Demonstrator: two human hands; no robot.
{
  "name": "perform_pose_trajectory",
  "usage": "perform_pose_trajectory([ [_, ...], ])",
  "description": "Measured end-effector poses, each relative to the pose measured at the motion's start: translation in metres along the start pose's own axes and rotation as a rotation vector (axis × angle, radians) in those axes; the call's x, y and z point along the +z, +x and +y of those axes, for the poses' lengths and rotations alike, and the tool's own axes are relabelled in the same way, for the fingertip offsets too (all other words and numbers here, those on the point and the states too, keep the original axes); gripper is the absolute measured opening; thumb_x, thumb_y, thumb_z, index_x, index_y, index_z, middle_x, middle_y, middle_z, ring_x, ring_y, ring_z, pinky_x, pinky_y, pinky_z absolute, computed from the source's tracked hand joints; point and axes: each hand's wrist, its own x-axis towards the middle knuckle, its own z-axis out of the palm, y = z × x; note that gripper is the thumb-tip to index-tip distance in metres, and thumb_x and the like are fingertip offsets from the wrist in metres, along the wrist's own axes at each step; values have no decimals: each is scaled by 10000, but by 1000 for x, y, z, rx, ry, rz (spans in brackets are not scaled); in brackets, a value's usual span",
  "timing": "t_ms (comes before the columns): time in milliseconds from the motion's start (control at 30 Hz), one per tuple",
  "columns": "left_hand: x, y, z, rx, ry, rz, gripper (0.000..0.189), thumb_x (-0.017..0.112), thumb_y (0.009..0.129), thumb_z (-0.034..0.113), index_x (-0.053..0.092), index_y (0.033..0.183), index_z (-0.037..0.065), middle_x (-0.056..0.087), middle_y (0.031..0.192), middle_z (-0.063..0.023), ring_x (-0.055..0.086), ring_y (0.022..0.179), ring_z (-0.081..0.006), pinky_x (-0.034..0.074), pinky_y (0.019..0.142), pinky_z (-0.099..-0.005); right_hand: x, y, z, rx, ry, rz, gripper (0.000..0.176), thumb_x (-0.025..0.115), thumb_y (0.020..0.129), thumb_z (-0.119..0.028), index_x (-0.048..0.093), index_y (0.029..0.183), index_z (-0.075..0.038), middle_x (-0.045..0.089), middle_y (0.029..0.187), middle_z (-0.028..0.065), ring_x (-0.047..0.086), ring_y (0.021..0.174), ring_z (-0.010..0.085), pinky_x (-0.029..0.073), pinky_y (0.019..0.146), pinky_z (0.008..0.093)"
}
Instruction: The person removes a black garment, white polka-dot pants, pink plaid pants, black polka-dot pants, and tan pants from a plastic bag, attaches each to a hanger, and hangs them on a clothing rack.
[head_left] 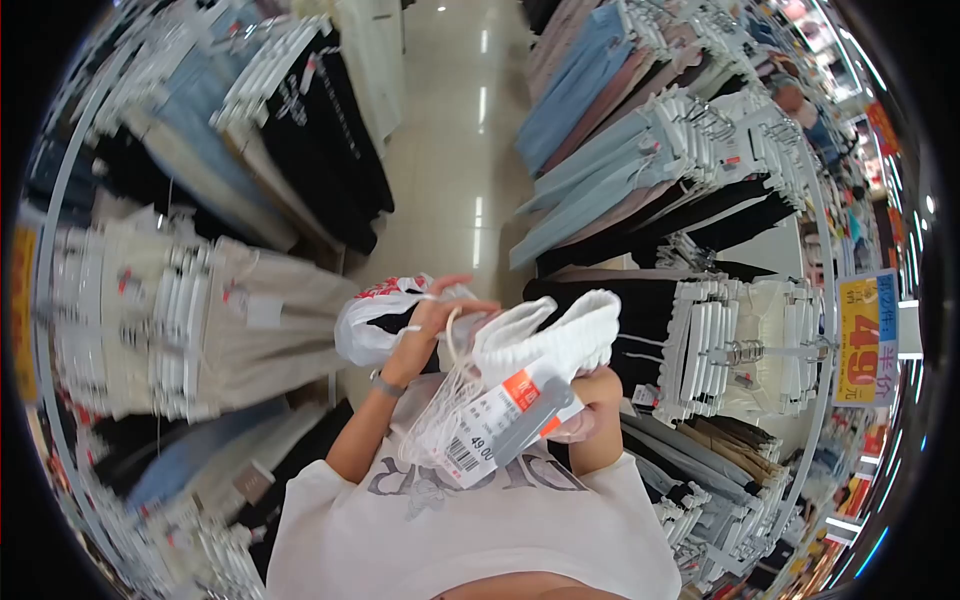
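White elastic-waist pants (590,325) are bunched in front of my chest, their length hidden. My right hand (597,395) is closed around them on the right side, its fingers partly covered. A white, orange-topped price tag (480,430) reading 49.00 and a grey tag (535,418) hang in front. My left hand (445,312), with a band on its wrist, is beside the waistband, fingers stretched and apart. Near it, pale cords (440,400) dangle in several loose strands. A white plastic bag (365,335) with red print is beside my left hand; how it hangs is hidden.
Racks of hanging clothes line both sides: beige pants (285,305) close on the left, black pants (325,150) farther up, light-blue pants (590,190) on the right. A pale floor aisle (450,150) runs ahead between them. A yellow-and-blue price sign (865,340) stands at far right.
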Motion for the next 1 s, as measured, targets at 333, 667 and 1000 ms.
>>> perform_pose_trajectory([
  [333,-98,126,38,-201,-33,-411,825,730,816,550,469,1394,23,560,1140,-42,531,1062,-141,420,932,-289,-42,107,-19,189,628,0,514,625,841,6,494,1336,56,644,1194,216,663,988,277,520,868,384],
  [667,-142,198,12,-216,-471,-231,217,811,777,119,620,861,59,711,913,-84,667,852,-177,522,822,-330,-132,152,-47,-370,214,-18,676,766,677,-7,513,1295,93,645,1192,225,618,1091,330,465,953,424],
  [1000,-121,271,32,-334,-428,-475,594,703,805,613,575,889,39,639,973,-94,560,878,-177,442,808,-275,-134,156,-84,-626,272,0,659,779,588,-124,577,1185,70,666,1101,238,633,1067,359,476,962,425],
])
